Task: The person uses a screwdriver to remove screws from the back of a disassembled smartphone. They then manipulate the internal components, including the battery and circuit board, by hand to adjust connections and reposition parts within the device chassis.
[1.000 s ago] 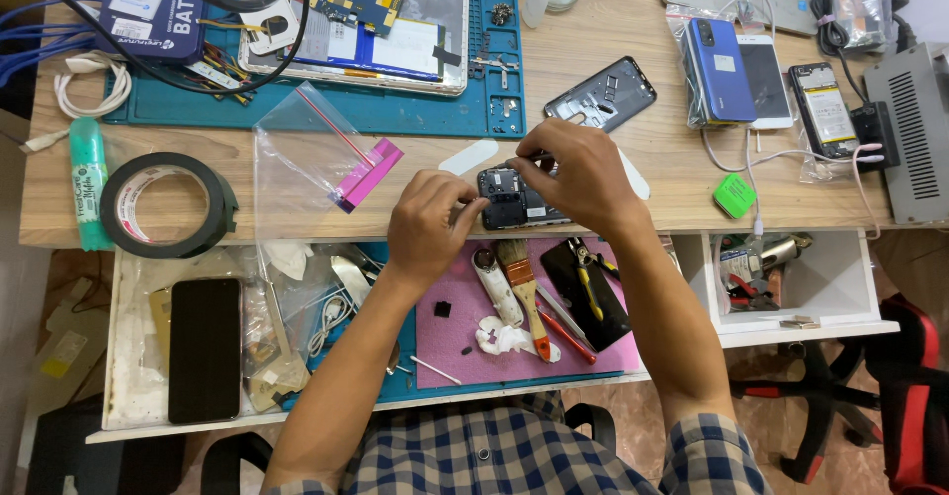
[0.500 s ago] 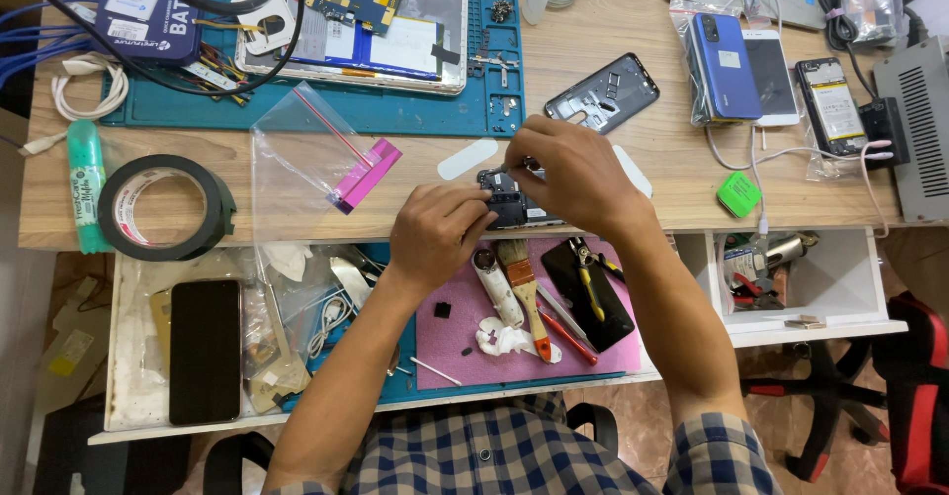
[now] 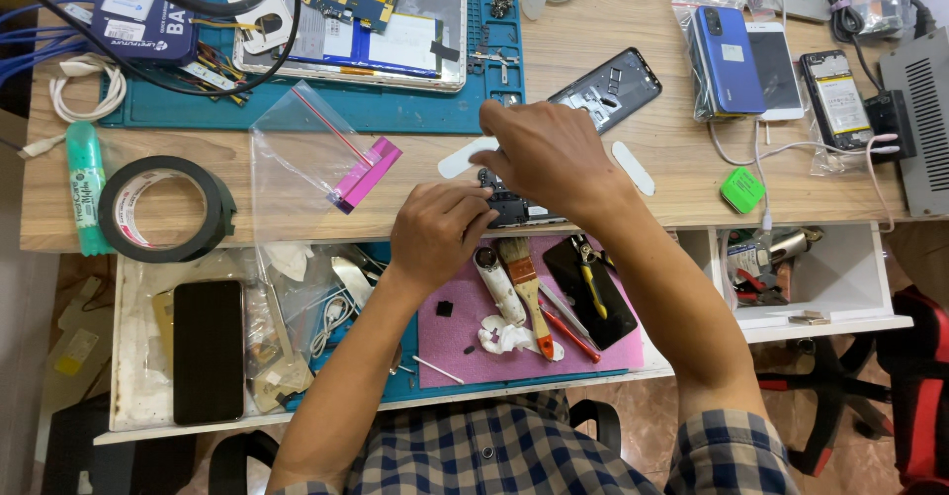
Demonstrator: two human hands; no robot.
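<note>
Both hands grip a dark phone frame [image 3: 519,210] at the tabletop [image 3: 633,208] edge. Left hand [image 3: 440,233] fingers pinch its near end. Right hand [image 3: 544,154] fingers curl over the top.

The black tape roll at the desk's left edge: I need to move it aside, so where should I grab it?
Judging by its pose, take the black tape roll from above. It lies flat on the wooden desk with its open centre facing up, so fingers can hook inside the ring and pinch the wall. The green tube crowds its left side; the right side is freer.
</note>
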